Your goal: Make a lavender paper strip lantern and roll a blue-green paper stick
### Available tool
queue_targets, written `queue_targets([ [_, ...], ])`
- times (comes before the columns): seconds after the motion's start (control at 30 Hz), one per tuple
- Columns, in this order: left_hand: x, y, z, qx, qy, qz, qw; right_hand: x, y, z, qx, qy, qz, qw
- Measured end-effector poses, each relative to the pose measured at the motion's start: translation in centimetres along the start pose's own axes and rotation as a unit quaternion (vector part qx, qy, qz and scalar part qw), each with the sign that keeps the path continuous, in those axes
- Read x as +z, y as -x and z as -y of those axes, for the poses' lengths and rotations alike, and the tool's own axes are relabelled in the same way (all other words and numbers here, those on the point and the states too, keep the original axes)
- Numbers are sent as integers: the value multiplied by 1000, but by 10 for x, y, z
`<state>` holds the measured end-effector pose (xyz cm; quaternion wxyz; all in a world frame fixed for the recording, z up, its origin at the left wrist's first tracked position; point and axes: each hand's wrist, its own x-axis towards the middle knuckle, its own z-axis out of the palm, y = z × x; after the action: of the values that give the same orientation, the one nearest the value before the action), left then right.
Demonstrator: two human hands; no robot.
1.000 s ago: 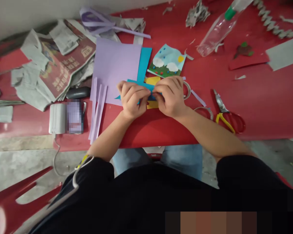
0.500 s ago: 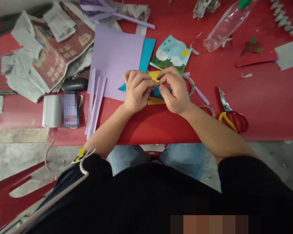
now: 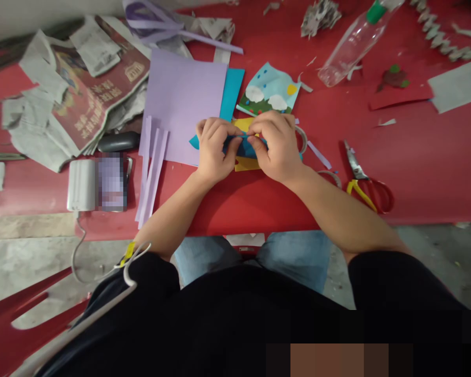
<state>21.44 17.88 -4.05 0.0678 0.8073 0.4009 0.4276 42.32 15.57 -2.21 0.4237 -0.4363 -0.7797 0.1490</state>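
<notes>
Head view, hands: left hand (image 3: 214, 149) and right hand (image 3: 278, 149) both pinching the blue paper (image 3: 244, 147)
Blue paper: between them, over the yellow paper (image 3: 247, 165), near the front of the desk (image 3: 427, 173)
Done: purple strips (image 3: 154, 175) already separate, scissors (image 3: 360, 180) lying untouched
Left: blue piece looks mid-fold imo, can't tell how much remains

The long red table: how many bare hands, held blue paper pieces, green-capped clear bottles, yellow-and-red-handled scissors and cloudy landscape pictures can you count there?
Bare left hand and right hand: 2
Blue paper piece, pinched by both: 1
Green-capped clear bottle: 1
Yellow-and-red-handled scissors: 1
Cloudy landscape picture: 1
Total: 6
</notes>
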Motion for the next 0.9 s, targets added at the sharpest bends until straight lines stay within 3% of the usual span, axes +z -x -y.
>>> queue_targets([
  [0.27,-2,1,-11,-35,3,-8,999,7,4,-3,-4,55,-9,998],
  [0.53,1,2,-13,-26,37,-39,998,6,4,-8,-46,96,-38,994],
  [0.7,2,4,-11,-21,58,-30,998,8,3,-13,-73,95,-56,991],
  [0.9,-1,3,-4,25,2,6,1000,7,2,-12,-53,93,-19,994],
])
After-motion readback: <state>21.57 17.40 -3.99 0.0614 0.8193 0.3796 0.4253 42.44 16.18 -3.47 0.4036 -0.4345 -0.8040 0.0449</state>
